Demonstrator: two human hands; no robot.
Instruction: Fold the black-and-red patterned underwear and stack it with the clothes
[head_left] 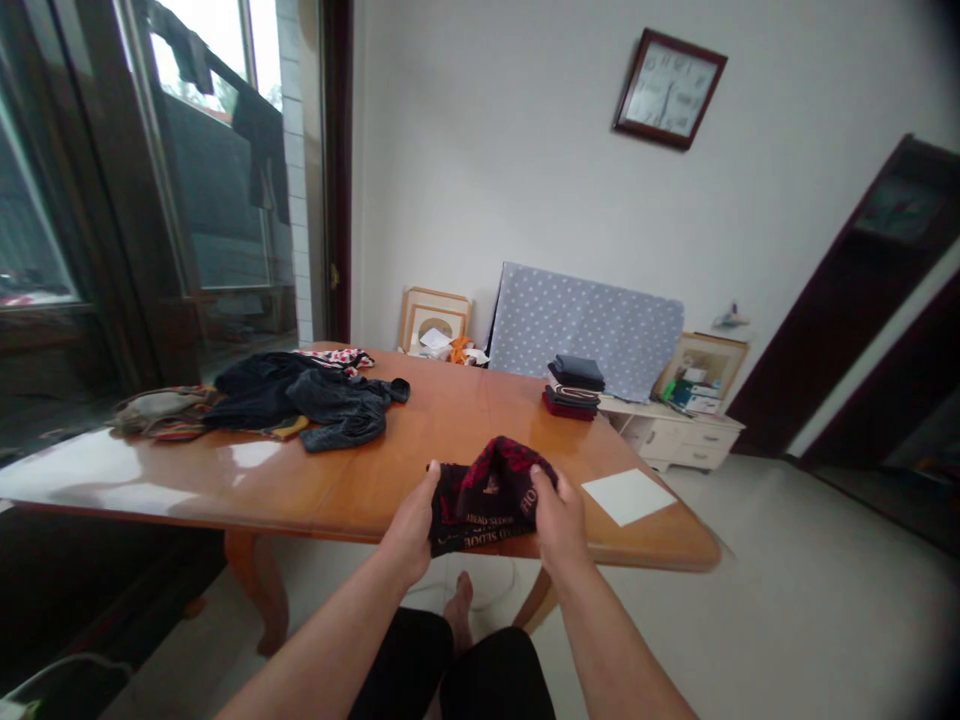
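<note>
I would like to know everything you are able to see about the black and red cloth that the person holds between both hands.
The black and red cloth looks like a thick, soft fabric, perhaps a towel, gathered or folded into a small bundle. It is mostly black, with a mottled dark red pattern on top and pale lettering near its lower edge, which is hard to read. The left hand holds one side and the right hand holds the other. It sits over the near part of the wooden table; whether it touches the table cannot be told.
</note>
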